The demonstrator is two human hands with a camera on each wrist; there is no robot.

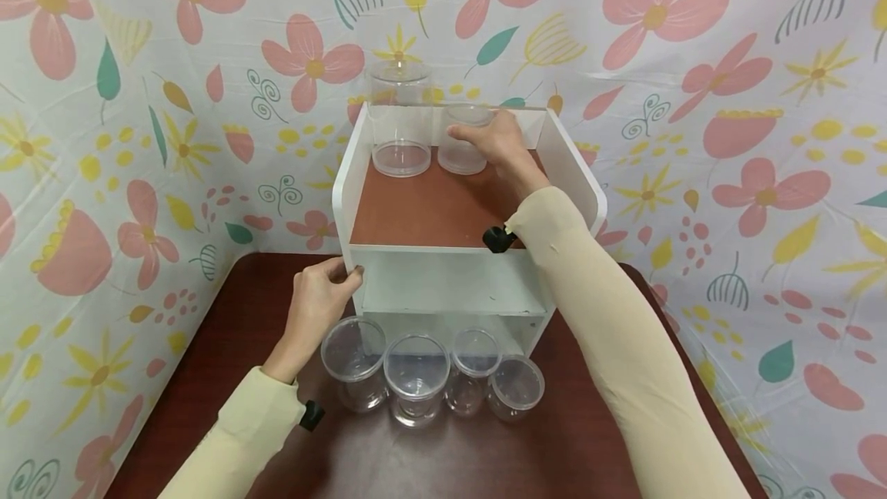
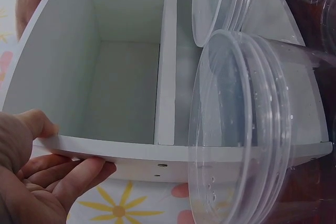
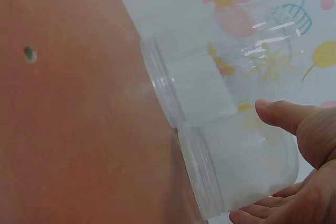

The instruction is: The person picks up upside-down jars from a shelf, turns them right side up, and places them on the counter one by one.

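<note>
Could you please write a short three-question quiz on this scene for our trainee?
1. How many clear jars stand in front of the shelf?
2. True or false: the left hand pinches the shelf's left side panel.
3. Which jar on top of the shelf does the right hand hold?
A) the taller jar
B) the shorter jar

Key: 1. Four. 2. True. 3. B.
</note>
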